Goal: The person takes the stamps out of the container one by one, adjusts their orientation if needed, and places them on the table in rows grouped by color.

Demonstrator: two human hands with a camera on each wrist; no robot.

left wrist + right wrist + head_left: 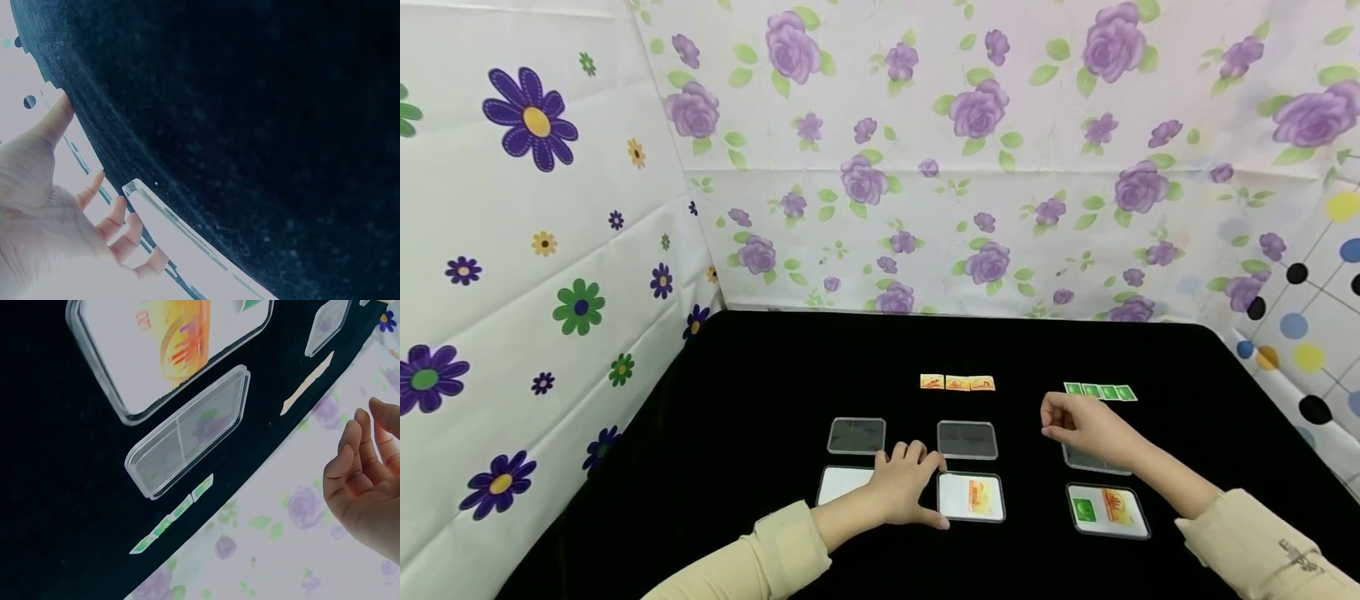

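Observation:
My left hand (904,487) spreads its fingers over the gap between a white-backed flat case (844,483), which it partly covers, and another white-backed case (955,497) bearing an orange stamp-like card (980,497). In the left wrist view the thumb stands apart and the fingers (129,237) bend loosely beside a case edge. Above a clear lid (1093,460) hovers my right hand (1090,423), its fingers loosely curled with nothing visible between them. Nearest its fingertips in the head view lies a row of small green stamp-like cards (1108,392), partly hidden by the hand.
Two more clear lids (857,436) (967,440) lie behind the left and middle cases. Farther back is a row of three orange cards (957,382). A right-hand case (1097,527) holds one green and one orange card. Patterned cloth walls surround the black tabletop (760,367).

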